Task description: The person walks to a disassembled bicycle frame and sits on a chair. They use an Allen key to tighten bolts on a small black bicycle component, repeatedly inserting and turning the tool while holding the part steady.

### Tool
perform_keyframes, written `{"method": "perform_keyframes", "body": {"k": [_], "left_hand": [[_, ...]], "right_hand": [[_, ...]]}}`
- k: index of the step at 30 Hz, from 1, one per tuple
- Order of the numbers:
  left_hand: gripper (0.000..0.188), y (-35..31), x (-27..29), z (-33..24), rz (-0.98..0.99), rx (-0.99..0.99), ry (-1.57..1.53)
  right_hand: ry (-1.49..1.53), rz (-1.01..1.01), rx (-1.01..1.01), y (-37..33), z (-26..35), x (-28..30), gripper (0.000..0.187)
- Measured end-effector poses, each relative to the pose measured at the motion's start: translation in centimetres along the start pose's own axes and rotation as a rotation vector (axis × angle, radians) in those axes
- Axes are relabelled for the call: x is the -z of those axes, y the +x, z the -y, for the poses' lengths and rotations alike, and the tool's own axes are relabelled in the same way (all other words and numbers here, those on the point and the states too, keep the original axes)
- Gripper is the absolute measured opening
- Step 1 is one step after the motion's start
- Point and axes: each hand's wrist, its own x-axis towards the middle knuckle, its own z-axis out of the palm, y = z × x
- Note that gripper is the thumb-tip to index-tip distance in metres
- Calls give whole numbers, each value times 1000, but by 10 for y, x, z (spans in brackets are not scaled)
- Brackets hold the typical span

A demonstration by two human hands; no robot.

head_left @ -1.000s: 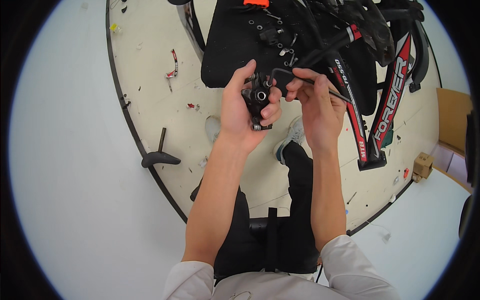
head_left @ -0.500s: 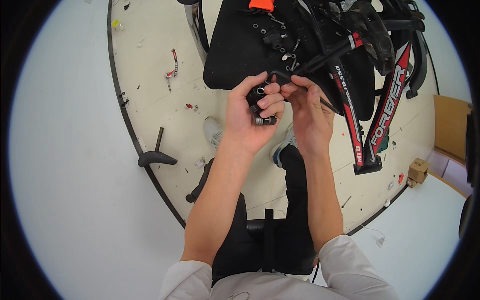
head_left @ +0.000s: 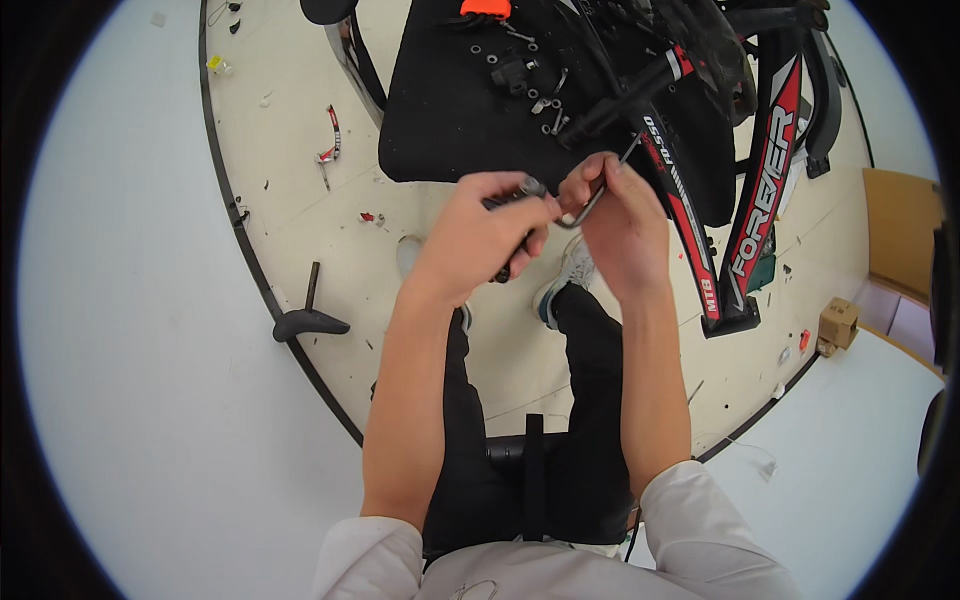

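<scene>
My left hand [head_left: 470,238] is closed around a small black bicycle part with a round grey end [head_left: 533,187]. Fingers cover most of that part, so its exact kind cannot be made out. In my right hand [head_left: 628,230] a bent hex key [head_left: 632,150] is pinched between thumb and fingers. Its long arm points up and away, while the curved end lies close to the left fingertips. Whether the key touches the black part is hidden. Both hands are above my legs, just short of the black chair seat [head_left: 430,135].
On the seat lie nuts, bolts [head_left: 556,118], a black clamp-like piece [head_left: 512,75] and an orange item [head_left: 487,8]. A red-and-black bicycle frame [head_left: 765,190] leans across its right side. A saddle with its post [head_left: 312,322] lies left on the floor; a cardboard box [head_left: 838,322] stands right.
My left hand has turned over, so its back now shows and the black part points another way. The hex key has swung, with its bend now lower and its long arm upward.
</scene>
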Motion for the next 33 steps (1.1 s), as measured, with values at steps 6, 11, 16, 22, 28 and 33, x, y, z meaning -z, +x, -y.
{"method": "perform_keyframes", "body": {"k": [6, 11, 16, 22, 28, 33], "left_hand": [[33, 20, -7, 22, -322, -96, 490], [20, 18, -4, 14, -144, 6, 389], [13, 1, -1, -2, 137, -26, -39], [12, 8, 9, -9, -54, -220, -340], [41, 29, 14, 24, -262, -216, 487], [45, 5, 19, 6, 3, -81, 566]], "right_hand": [[-756, -88, 311, -12, -9, -34, 18], [-484, -286, 217, -5, 1, -24, 23], [-408, -552, 11, -10, 7, -7, 19], [-722, -64, -275, -21, -15, -19, 17], [-295, 161, -155, -31, -17, -46, 36], [-349, -308, 100, -10, 11, -26, 37]]}}
